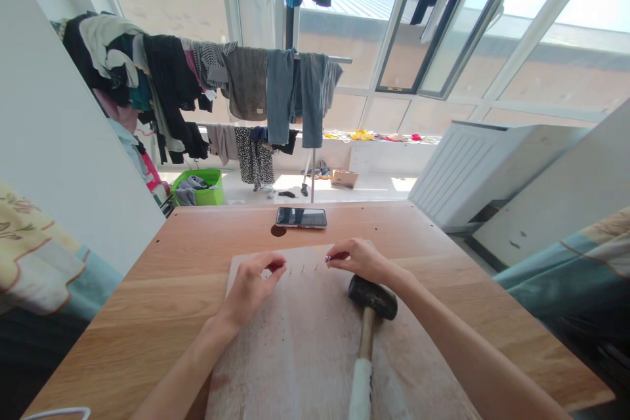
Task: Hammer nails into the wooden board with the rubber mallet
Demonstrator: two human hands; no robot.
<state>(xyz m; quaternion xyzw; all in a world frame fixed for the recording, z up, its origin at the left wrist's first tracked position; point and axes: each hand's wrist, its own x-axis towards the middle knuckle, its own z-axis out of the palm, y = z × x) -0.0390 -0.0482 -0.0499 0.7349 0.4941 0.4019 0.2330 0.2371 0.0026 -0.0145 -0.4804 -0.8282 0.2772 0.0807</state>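
A pale worn board (305, 335) lies on a wooden table (162, 289). My right hand (357, 259) pinches a small nail (327, 261) upright against the board's far part. My left hand (253, 282) rests on the board to the left with its fingers curled, thumb and forefinger close together; whether anything is in them I cannot make out. A few short nails (295, 270) stand in the board between the two hands. A black rubber mallet (373, 296) with a wooden handle lies on the board just under my right wrist.
A dark phone (301, 217) lies at the table's far edge beside a round hole (278, 231). Beyond stand a drying rack with clothes (236, 92), a green basket (199, 187), a white radiator (467, 164) and large windows.
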